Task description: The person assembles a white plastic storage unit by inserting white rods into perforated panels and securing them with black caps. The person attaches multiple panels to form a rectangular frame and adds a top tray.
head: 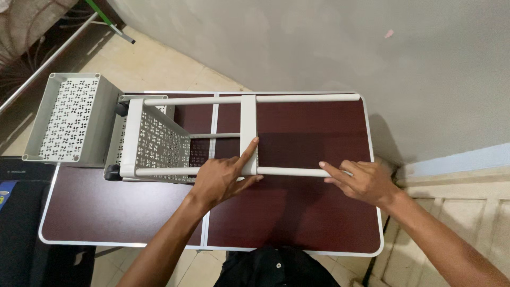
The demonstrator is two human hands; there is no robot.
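Two hands: both rest on a white metal rack frame (249, 133) lying on its side on a dark red folding table (297, 212).
Left hand (220, 178): fingers loose, index finger stretched along the flat crossbar.
Right hand (364, 180): fingers unclenched, laid on the near tube.
Around: perforated basket (159, 143) fitted in the frame; loose basket (69, 117) at the table's left end; grey wall (319, 42) just behind.

Head view, steeply down, near table (297, 212)
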